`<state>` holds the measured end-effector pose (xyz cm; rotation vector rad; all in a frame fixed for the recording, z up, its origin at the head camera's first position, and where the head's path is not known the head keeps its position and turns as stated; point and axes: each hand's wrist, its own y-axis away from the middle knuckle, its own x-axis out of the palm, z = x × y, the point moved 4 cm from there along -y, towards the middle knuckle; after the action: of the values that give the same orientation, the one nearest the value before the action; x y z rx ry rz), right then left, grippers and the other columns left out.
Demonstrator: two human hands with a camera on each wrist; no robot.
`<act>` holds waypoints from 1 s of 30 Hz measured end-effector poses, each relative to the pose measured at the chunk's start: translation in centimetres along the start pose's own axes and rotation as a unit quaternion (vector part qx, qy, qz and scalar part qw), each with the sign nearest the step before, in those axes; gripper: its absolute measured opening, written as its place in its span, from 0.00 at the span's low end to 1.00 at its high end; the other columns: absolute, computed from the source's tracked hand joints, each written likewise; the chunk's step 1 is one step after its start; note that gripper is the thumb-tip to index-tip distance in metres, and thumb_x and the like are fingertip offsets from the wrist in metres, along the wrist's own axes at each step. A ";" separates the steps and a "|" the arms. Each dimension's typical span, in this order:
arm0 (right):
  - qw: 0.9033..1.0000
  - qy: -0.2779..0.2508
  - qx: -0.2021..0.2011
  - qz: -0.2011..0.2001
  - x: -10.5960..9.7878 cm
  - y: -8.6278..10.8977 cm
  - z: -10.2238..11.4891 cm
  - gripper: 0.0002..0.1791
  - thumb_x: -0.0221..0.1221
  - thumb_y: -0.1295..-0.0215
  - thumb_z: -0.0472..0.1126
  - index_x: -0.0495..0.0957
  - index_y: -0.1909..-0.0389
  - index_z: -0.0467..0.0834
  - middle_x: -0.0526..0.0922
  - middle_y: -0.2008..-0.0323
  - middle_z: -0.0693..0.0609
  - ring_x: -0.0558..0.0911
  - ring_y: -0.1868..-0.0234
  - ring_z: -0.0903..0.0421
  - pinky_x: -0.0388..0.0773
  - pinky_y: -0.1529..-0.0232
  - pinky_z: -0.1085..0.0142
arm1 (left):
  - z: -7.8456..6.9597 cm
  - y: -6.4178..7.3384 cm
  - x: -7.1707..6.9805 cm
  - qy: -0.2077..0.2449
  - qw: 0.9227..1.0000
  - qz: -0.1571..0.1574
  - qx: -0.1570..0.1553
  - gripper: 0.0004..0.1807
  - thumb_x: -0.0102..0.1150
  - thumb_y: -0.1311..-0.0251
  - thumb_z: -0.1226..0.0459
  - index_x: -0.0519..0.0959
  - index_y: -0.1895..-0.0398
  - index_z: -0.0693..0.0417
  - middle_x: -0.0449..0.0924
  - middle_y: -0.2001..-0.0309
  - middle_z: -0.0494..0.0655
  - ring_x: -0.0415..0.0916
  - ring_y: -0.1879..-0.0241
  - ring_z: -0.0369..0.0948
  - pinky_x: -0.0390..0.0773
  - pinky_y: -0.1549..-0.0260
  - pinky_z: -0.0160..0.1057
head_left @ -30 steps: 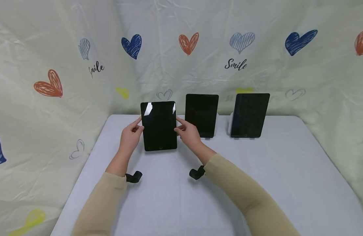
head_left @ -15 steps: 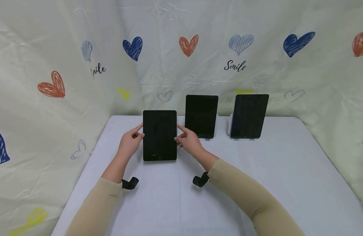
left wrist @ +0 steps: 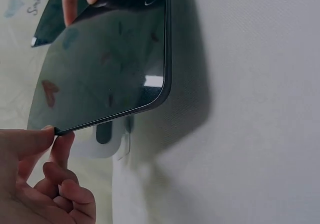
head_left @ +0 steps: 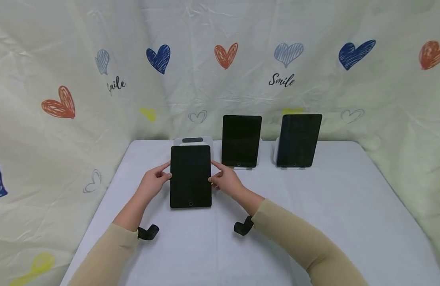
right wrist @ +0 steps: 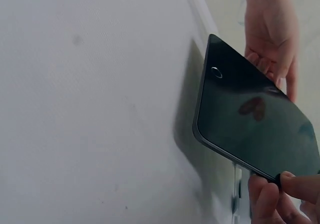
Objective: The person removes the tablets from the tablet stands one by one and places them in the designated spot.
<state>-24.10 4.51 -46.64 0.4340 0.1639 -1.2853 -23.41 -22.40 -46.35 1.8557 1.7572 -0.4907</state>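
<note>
A black tablet (head_left: 190,176) with a round home button is held between both hands, its screen facing me. My left hand (head_left: 152,182) pinches its left edge between thumb and fingers. On the opposite edge my right hand (head_left: 227,182) pinches it in the same manner. Shadows beside it in both wrist views show the tablet (left wrist: 107,68) raised off the white tabletop. Just behind it stands a white tablet stand (head_left: 192,140) with a dark strip along its top; the tablet hides the lower part.
Two more black tablets lean on white stands to the right, one in the middle (head_left: 241,141) and one farther right (head_left: 299,141). A white cloth covers the table (head_left: 330,214). A curtain (head_left: 255,24) printed with hearts hangs close behind.
Both hands have brought the tablet down and toward me, away from the stand. The stand's top, hidden before, now shows above the tablet's upper edge.
</note>
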 end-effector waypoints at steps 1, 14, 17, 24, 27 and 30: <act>1.000 0.000 0.002 0.005 0.1 0.1 -0.1 0.39 0.63 0.34 0.35 0.61 0.25 0.58 0.85 0.68 0.49 0.85 0.67 0.46 0.82 0.63 0.62 | 0.3 0.1 0.1 0.001 1.000 0.003 -0.005 0.30 0.56 0.29 0.58 0.65 0.26 0.43 0.78 0.59 0.56 0.69 0.62 0.45 0.71 0.67 0.40; 0.997 -0.005 0.058 0.052 1.7 0.6 -1.4 0.45 0.66 0.38 0.32 0.59 0.23 0.56 0.84 0.74 0.46 0.83 0.77 0.52 0.81 0.72 0.62 | 2.5 0.8 1.1 -0.014 0.997 0.053 -0.045 0.30 0.59 0.32 0.60 0.67 0.27 0.49 0.82 0.59 0.52 0.74 0.59 0.46 0.72 0.63 0.41; 0.996 -0.009 0.063 0.058 1.9 0.8 -1.6 0.45 0.66 0.38 0.32 0.58 0.23 0.55 0.84 0.75 0.46 0.82 0.79 0.53 0.81 0.73 0.63 | 2.6 0.9 1.2 -0.014 0.997 0.055 -0.050 0.30 0.59 0.32 0.61 0.67 0.27 0.51 0.81 0.62 0.51 0.73 0.64 0.45 0.72 0.67 0.40; 0.995 0.001 0.067 0.072 2.3 1.1 -2.0 0.44 0.66 0.39 0.31 0.59 0.24 0.50 0.84 0.78 0.45 0.81 0.82 0.54 0.79 0.76 0.65 | 3.1 0.8 1.7 -0.021 0.995 0.080 -0.058 0.30 0.60 0.33 0.63 0.68 0.28 0.53 0.78 0.65 0.50 0.71 0.67 0.44 0.71 0.68 0.40; 0.993 0.019 0.081 0.078 2.3 1.1 -2.4 0.44 0.66 0.39 0.32 0.59 0.24 0.49 0.83 0.79 0.44 0.81 0.83 0.55 0.79 0.77 0.66 | 3.5 0.9 2.1 -0.028 0.993 0.093 -0.061 0.30 0.61 0.34 0.63 0.69 0.29 0.54 0.77 0.66 0.49 0.72 0.67 0.43 0.71 0.67 0.40; 0.991 0.038 0.095 0.080 2.4 1.2 -2.7 0.43 0.67 0.39 0.34 0.60 0.24 0.49 0.83 0.79 0.44 0.81 0.83 0.55 0.78 0.77 0.67 | 3.7 1.0 2.2 -0.038 0.993 0.096 -0.056 0.29 0.62 0.34 0.64 0.70 0.30 0.55 0.76 0.66 0.48 0.71 0.67 0.43 0.70 0.67 0.40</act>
<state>-22.00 3.71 -49.64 0.6475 0.0680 -1.1306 -21.90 -22.84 -50.46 1.8781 1.5059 -0.3756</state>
